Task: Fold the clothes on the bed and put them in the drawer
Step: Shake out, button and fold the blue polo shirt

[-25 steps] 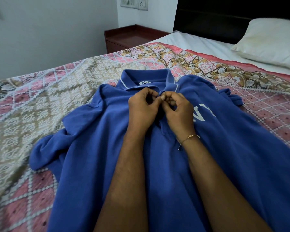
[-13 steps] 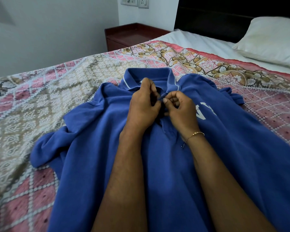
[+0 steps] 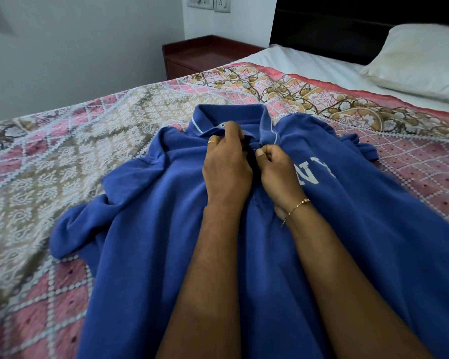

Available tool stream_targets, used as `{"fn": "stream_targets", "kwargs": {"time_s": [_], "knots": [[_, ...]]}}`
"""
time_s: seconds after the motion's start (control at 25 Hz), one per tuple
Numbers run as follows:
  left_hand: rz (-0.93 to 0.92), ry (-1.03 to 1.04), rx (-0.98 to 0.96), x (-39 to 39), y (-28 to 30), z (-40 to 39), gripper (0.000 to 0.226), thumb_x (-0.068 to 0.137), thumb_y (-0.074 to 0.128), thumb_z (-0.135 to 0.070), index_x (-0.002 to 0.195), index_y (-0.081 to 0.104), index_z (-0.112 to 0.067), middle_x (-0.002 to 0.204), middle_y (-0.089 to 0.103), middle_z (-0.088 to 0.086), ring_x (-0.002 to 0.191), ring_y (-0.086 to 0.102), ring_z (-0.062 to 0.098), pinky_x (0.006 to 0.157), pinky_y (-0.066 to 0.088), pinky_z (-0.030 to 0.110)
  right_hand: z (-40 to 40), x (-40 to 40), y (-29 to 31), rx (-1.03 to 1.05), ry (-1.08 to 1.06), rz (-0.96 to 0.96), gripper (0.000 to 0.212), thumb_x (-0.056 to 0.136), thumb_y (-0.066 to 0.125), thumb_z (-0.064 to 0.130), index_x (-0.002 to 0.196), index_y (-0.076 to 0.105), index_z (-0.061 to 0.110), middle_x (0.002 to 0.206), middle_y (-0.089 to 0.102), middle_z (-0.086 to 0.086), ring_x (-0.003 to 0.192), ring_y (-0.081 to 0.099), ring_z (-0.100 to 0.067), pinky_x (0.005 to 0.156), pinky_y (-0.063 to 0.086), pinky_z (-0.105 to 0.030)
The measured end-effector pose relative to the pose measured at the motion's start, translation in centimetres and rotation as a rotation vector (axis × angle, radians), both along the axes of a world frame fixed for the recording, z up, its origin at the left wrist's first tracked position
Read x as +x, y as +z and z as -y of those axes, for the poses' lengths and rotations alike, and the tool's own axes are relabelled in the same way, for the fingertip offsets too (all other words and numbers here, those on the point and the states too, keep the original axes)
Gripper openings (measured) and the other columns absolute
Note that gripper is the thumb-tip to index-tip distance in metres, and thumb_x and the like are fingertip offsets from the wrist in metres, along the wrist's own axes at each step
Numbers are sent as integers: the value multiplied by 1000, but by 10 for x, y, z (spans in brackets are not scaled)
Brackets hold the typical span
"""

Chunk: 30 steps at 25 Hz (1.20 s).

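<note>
Both forearms reach forward over the blue polo shirt (image 3: pixel 145 229), which lies face up on the bed (image 3: pixel 36 156), hem toward you, collar (image 3: pixel 231 114) away; its long axis runs straight out from you. Your left hand (image 3: pixel 227 169) has fingers curled at the placket just below the collar, pinching cloth. Your right hand (image 3: pixel 278 174) sits touching beside it, thumb and fingers pinched on the opposite placket edge. Judgement: you are fastening the top button; the button itself is hidden. Sleeves spread left and right, unfolded. Beyond the collar: a pillow (image 3: pixel 423 60) and a nightstand (image 3: pixel 205 54). No drawer is identifiable.
</note>
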<state>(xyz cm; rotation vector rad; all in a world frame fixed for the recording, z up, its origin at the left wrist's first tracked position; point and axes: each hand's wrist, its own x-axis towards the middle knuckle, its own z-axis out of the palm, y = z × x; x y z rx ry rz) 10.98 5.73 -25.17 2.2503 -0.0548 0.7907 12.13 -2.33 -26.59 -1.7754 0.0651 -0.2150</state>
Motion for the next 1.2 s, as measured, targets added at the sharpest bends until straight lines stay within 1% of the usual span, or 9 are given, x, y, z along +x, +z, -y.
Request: {"fn": "stream_targets", "kwargs": {"time_s": [0.08, 0.16, 0.24, 0.36, 0.48, 0.6, 0.84, 1.0, 1.2], "knots": [[-31, 31, -182, 4, -4, -3, 16, 84, 55, -4, 93, 45, -13, 79, 59, 2, 82, 57, 30, 66, 39, 37, 1, -1, 2, 92, -23, -9, 25, 96, 45, 13, 73, 46, 21, 68, 47, 4, 61, 42, -6, 55, 38, -15], [-55, -11, -601, 11, -4, -11, 30, 82, 63, 0, 80, 41, -20, 69, 57, 0, 65, 60, 26, 65, 52, 37, 4, -2, 4, 68, -90, 62, 24, 94, 48, 9, 74, 46, 23, 69, 49, 4, 63, 48, -12, 59, 45, -24], [-102, -90, -923, 14, -6, -14, 34, 83, 61, 6, 74, 40, -19, 72, 55, 7, 62, 56, 20, 58, 53, 24, 7, -2, 6, -99, -122, 138, 26, 88, 53, 5, 72, 45, 24, 67, 50, 5, 69, 52, -18, 66, 47, -32], [-228, -251, -1004, 14, -7, -16, 33, 88, 47, 14, 75, 43, -15, 83, 60, 8, 74, 60, 14, 62, 51, 15, 11, -5, 9, -383, -3, 68, 27, 80, 65, 8, 70, 44, 23, 73, 51, 2, 77, 51, -18, 70, 42, -25], [-251, -296, -826, 18, -10, -22, 40, 82, 45, 20, 75, 40, -19, 90, 63, 3, 90, 61, 16, 72, 52, 25, 11, -11, 12, -679, 139, -35, 25, 74, 75, 20, 84, 53, 15, 100, 54, -10, 96, 53, -24, 84, 42, -27], [-274, -200, -699, 20, -10, -29, 43, 77, 52, 15, 73, 33, -24, 77, 56, -2, 79, 56, 20, 75, 53, 41, 12, -14, 17, -774, 178, -5, 31, 75, 74, 21, 98, 62, 4, 107, 59, -12, 105, 53, -25, 88, 38, -27], [-442, -185, -11, 8, 5, -36, 33, 75, 61, 1, 62, 46, -26, 66, 53, -12, 80, 55, 16, 62, 36, 18, 20, -8, 13, -756, 22, 79, 20, 75, 61, 5, 86, 64, -12, 86, 67, -25, 86, 60, -37, 77, 49, -42], [-485, -252, 106, 6, 5, -28, 12, 77, 69, -17, 88, 73, -20, 94, 71, -2, 96, 61, 14, 82, 48, 27, 22, -6, 11, -605, -79, 89, 15, 77, 64, 7, 90, 61, 0, 81, 61, -7, 87, 59, -28, 78, 47, -36], [-431, -260, 314, 10, 3, -27, 21, 78, 72, -25, 96, 74, -14, 99, 68, 5, 96, 58, 20, 67, 37, 24, 23, -8, 12, -629, 67, 94, 23, 73, 76, 10, 86, 59, 0, 78, 60, -9, 74, 55, -21, 71, 46, -31]]}}
